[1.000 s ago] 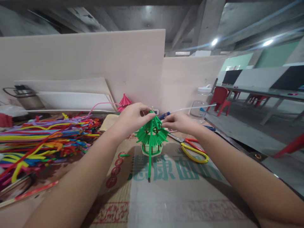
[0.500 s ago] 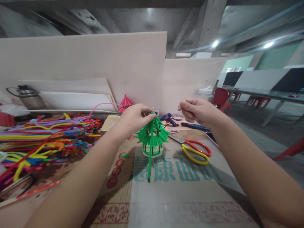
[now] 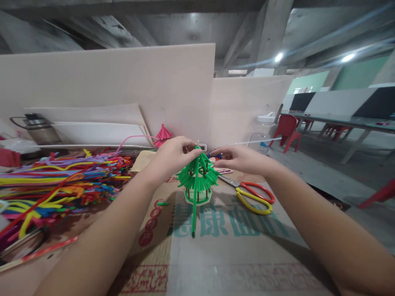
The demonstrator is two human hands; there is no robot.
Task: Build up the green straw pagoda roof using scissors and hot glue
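A small pavilion model (image 3: 203, 181) with tiered green pipe-cleaner roofs, brown posts and a pale base stands upright on the printed cardboard. My left hand (image 3: 177, 154) pinches the peak of its top roof between thumb and fingers. From that peak a long green pipe cleaner (image 3: 195, 209) hangs down the front, its lower end on the cardboard. Close to the roof's right side is my right hand (image 3: 242, 158), open, fingers curved and apart from the thumb; nothing shows between them. Scissors (image 3: 249, 195) with red and yellow handles lie below it, blades pointing at the model.
Many coloured pipe cleaners (image 3: 61, 176) are heaped at left. A pink roof piece (image 3: 162, 133) stands at the back near a white partition (image 3: 123, 82). A green offcut (image 3: 163, 204) lies left of the model. A plastic jar (image 3: 262, 131) is at back right.
My right hand has moved down and left towards the model, and its pinched fingers have spread. My left hand stays at the roof peak.
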